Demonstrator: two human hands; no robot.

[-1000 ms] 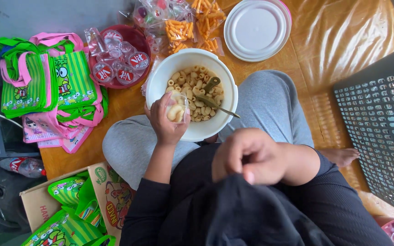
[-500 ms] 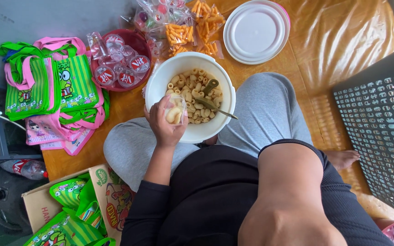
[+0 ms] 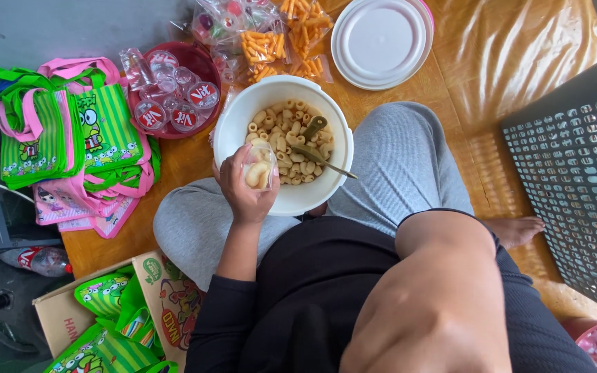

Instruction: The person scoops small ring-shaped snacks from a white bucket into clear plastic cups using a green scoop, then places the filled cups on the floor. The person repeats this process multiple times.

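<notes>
1. White plastic makes up the big bowl resting on the person's lap; it is partly filled with pale, tube-shaped puffed snacks, and a spoon lies in them with its handle pointing over the right rim.
2. At the bowl's left rim the left hand has its fingers closed around a small clear cup that already holds several of the snacks.
3. Only the forearm of the right arm shows, raised close to the camera at the bottom right; the right hand itself is out of sight.
4. To do the filling well, my judgement is that the cup should stay upright and over the bowl, so anything that drops lands back among the snacks.
5. Beyond the bowl on the wooden floor, a red basin holds small clear cups with sealed red-and-white lids.
6. Clear bags of orange stick snacks lie just beyond the bowl, and a white round lid sits beside them.
7. Green and pink striped tote bags are piled at the left; a cardboard box near the bottom-left corner holds more of them.
8. Along the right edge stands a dark plastic crate.
</notes>
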